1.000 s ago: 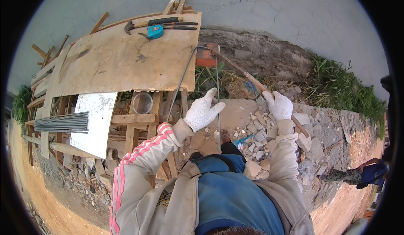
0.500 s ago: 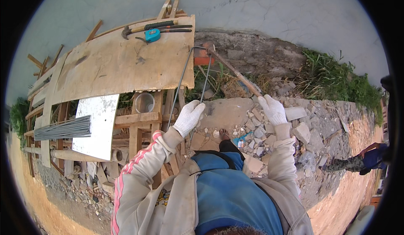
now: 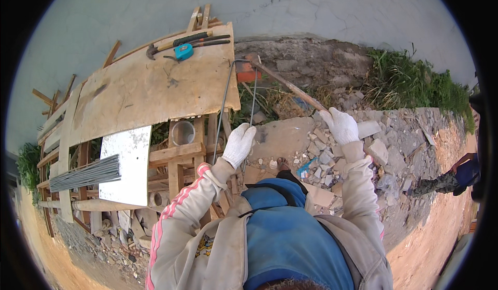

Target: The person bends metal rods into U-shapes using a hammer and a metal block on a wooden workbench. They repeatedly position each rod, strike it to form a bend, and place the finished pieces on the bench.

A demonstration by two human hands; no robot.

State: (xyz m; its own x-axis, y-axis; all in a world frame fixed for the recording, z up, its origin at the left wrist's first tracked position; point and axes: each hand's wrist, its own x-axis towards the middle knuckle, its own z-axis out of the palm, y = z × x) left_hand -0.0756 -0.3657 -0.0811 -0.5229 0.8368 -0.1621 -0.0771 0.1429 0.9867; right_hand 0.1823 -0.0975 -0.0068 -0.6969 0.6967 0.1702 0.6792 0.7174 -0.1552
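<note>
My gloved left hand (image 3: 239,143) is closed round one leg of a thin steel rod (image 3: 226,87) bent into a narrow U. The other leg runs down just left of that hand. My gloved right hand (image 3: 342,126) grips the near end of a long rusty bar (image 3: 290,86). The bar slants up and left, its far end meeting the rod's bend beside a reddish-orange block (image 3: 248,76) at the plywood's right edge. How bar and rod engage there is too small to tell.
A plywood sheet (image 3: 155,82) carries a hammer (image 3: 176,42), a blue tape measure (image 3: 183,51) and a dark-handled tool (image 3: 212,43). Straight steel rods (image 3: 85,173) lie on a white board (image 3: 127,170), near a clear plastic cup (image 3: 183,133). Rubble (image 3: 384,152) covers the ground; a person (image 3: 446,181) stands far right.
The view has shifted slightly. Both hands keep their grips, and the rod and bar stay in nearly the same position against the block.
</note>
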